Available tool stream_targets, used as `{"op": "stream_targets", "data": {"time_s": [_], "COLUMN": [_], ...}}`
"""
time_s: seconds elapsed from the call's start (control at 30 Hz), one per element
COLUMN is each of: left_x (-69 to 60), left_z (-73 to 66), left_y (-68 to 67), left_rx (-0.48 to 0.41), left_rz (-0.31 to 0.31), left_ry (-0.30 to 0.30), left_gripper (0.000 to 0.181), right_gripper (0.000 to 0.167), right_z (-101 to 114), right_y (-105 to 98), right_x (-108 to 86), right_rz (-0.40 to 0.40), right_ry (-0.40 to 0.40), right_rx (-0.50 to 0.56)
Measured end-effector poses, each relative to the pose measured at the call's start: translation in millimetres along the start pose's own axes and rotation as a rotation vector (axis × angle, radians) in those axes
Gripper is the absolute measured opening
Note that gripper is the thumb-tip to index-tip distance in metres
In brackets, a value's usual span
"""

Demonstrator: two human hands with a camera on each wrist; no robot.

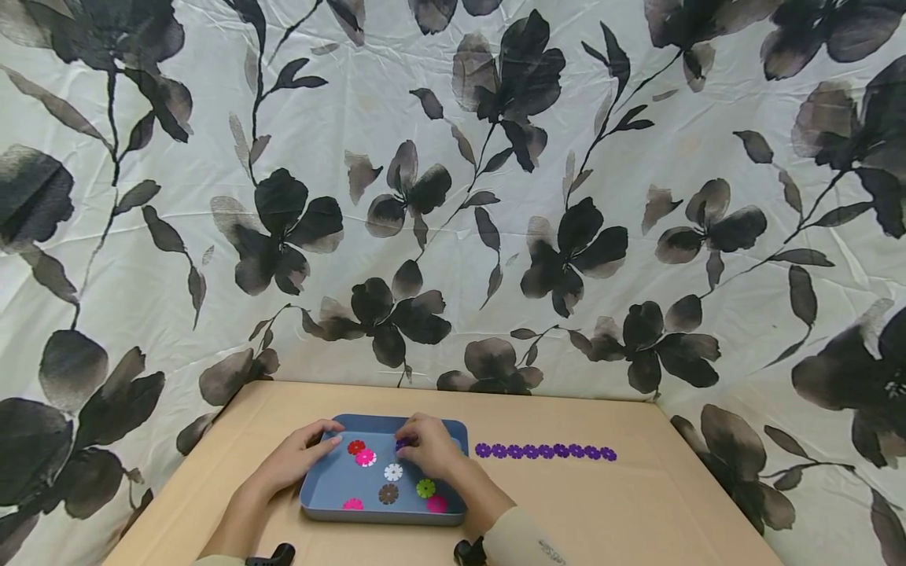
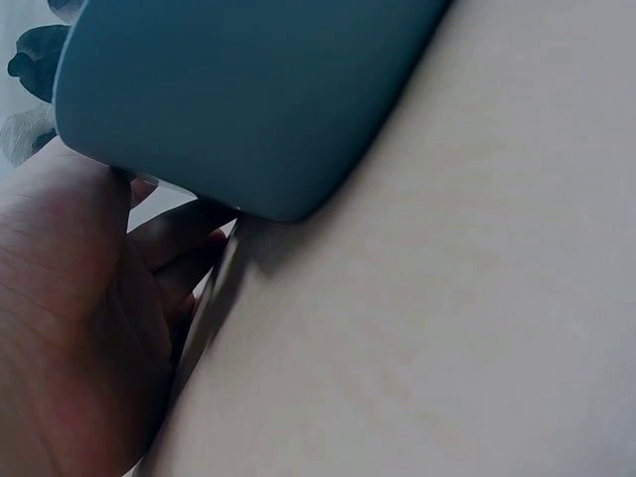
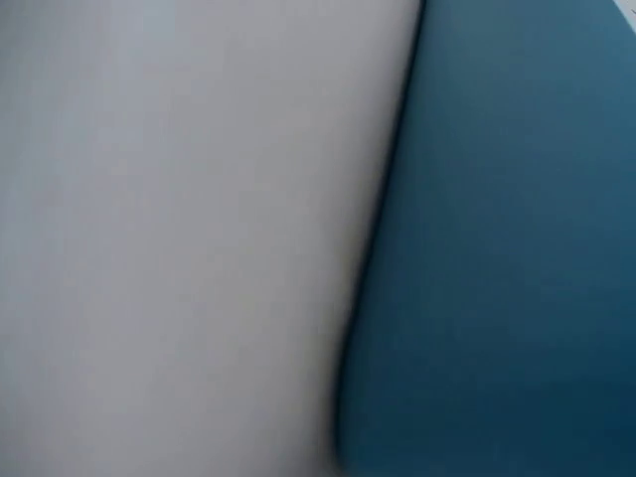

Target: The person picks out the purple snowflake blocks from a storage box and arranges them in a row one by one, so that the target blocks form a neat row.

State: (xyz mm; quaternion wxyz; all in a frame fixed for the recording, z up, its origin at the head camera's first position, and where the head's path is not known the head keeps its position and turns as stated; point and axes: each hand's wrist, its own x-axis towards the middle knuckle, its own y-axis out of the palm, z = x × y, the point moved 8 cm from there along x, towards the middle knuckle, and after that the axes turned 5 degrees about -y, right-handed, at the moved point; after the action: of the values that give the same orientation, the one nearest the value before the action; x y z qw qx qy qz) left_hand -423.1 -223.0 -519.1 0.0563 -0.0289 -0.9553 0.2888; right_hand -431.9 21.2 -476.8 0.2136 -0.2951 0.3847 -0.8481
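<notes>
A blue-grey tray [image 1: 333,515] lies on the table with several flower-shaped discs inside. My left hand [image 1: 293,457] grips the tray's left rim near its far corner; in the left wrist view its fingers curl by the tray wall [image 2: 229,119]. Inside the tray, towards the far right, my right hand [image 1: 432,448] pinches a purple flower disc [image 1: 402,444], partly hidden by the fingers. Around it lie a red disc [image 1: 356,447], a pink one [image 1: 365,457], a white one [image 1: 393,472], a brown one [image 1: 388,494] and a green one [image 1: 425,488]. The right wrist view shows only tray and table.
Right of the tray, a straight row of several purple flower discs [image 1: 546,451] runs along the tan table [image 1: 602,503]. Further pink discs [image 1: 436,504] sit at the tray's near side. A floral cloth [image 1: 495,236] hangs behind the table's far edge.
</notes>
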Motion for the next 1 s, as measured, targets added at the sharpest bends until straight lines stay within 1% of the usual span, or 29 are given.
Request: {"op": "stream_targets", "data": {"time_s": [0.17,0.33,0.43,0.63,0.7,0.83,1.0], "left_x": [-1.3,-2.3,-2.7,-2.7,-2.5,-1.5,-1.6], "left_z": [-2.1,-3.5,-3.6,-3.6,-3.8,-3.7,-3.5], "left_y": [-0.4,0.0,0.5,0.9,1.1,1.0,0.7], "left_rx": [0.008,0.01,0.01,0.013,0.014,0.014,0.018], "left_rz": [0.0,0.0,-0.002,0.0,0.003,0.004,0.002], "left_ry": [0.0,0.003,0.009,0.012,0.012,0.017,0.017], "left_gripper": [0.034,0.034,0.034,0.035,0.035,0.034,0.035], "right_gripper": [0.022,0.025,0.027,0.03,0.03,0.029,0.028], "right_z": [-6,-11,-13,-18,-23,-35,-49], "right_y": [-23,-45,-58,-80,-86,-98,-110], "right_x": [-12.1,-23.4,-29.5,-40.3,-45.0,-53.7,-62.5], "right_rz": [-0.091,-0.202,-0.25,-0.307,-0.326,-0.371,-0.414], "right_ry": [-0.001,-0.016,-0.02,-0.033,-0.024,0.004,0.054], "right_rx": [0.062,0.102,0.118,0.173,0.198,0.233,0.228]}}
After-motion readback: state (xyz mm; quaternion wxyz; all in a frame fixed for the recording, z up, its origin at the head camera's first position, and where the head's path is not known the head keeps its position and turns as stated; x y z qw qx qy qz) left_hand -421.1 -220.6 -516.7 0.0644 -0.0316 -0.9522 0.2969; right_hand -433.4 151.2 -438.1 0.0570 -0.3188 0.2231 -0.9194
